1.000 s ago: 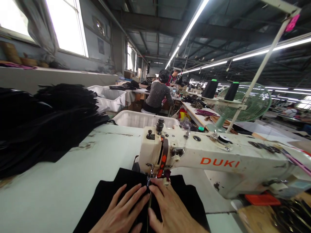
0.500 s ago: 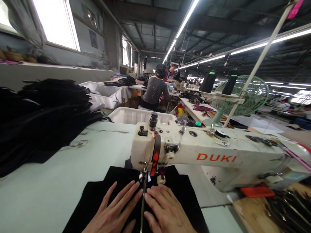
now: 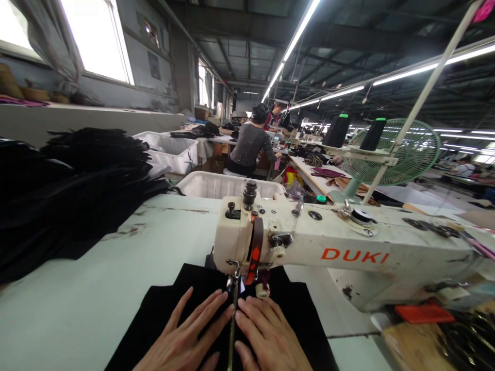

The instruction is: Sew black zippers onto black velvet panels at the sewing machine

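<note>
Black fabric (image 3: 150, 319) lies under the needle area of a white sewing machine (image 3: 294, 237). A narrow gold zipper (image 3: 232, 335) runs down the middle of the fabric, up to the presser foot (image 3: 232, 283). My left hand (image 3: 193, 330) rests flat on the fabric left of the zipper, fingers spread and pointing at the foot. To the right of the zipper, my right hand (image 3: 266, 330) presses flat on the same fabric, fingers stretched close together. Neither hand grips anything. The fingertips of both are just in front of the presser foot, whose underside is hidden.
A tall pile of black pieces (image 3: 88, 185) covers the table's left side. White plastic bins (image 3: 228, 180) stand behind the machine. Black strips with gold edges (image 3: 467, 335) lie at right, near a red object (image 3: 424, 313). Beyond, a co-worker (image 3: 250, 141) sits, back turned.
The view has turned slightly left, so everything sits a little further right. Both hands keep almost the same place by the foot. The seated co-worker's arm has reached out to the right.
</note>
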Demonstrator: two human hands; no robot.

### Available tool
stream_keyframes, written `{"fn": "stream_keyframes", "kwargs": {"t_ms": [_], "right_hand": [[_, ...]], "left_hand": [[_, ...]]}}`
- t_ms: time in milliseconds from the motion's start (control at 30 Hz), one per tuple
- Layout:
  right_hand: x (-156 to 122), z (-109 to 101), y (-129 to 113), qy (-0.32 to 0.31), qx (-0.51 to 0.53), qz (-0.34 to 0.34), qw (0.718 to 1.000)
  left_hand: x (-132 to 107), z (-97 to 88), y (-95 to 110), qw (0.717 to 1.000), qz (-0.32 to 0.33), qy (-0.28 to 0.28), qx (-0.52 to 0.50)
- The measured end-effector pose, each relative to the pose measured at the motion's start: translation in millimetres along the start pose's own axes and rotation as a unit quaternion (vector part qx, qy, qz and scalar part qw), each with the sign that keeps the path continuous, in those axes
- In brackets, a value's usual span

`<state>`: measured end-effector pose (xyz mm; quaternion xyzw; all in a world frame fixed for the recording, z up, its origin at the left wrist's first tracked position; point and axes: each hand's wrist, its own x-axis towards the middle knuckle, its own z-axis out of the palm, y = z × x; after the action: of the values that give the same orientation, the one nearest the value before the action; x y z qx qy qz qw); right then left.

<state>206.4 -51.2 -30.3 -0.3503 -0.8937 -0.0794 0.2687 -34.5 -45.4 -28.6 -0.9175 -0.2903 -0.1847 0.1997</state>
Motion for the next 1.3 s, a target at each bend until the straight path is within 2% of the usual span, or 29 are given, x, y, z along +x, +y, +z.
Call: {"fn": "stream_keyframes", "kwargs": {"t_ms": [233, 433, 833, 1000, 1133, 1300], "right_hand": [[1, 1, 0, 0.020, -0.026, -0.019, 0.999], [3, 12, -4, 0.136, -0.026, 0.006, 0.990], [3, 14, -3, 0.129, -0.035, -0.001, 0.991], [1, 16, -4, 0.122, -0.037, 0.001, 0.992], [4, 14, -4, 0.140, -0.044, -0.003, 0.989], [7, 13, -4, 0.152, -0.048, -0.010, 0.987]], "left_hand": [[2, -4.5, 0, 1.000, 0.003, -0.010, -0.016], [3, -8.0, 2, 1.000, 0.001, 0.002, 0.011], [0, -5.9, -1, 0.997, 0.034, 0.013, 0.070], [1, -7.8, 0, 0.998, 0.028, 0.008, 0.050], [3, -9.8, 0, 0.999, 0.024, 0.016, 0.029], [0, 1.2, 1, 0.997, 0.033, 0.037, 0.052]]}}
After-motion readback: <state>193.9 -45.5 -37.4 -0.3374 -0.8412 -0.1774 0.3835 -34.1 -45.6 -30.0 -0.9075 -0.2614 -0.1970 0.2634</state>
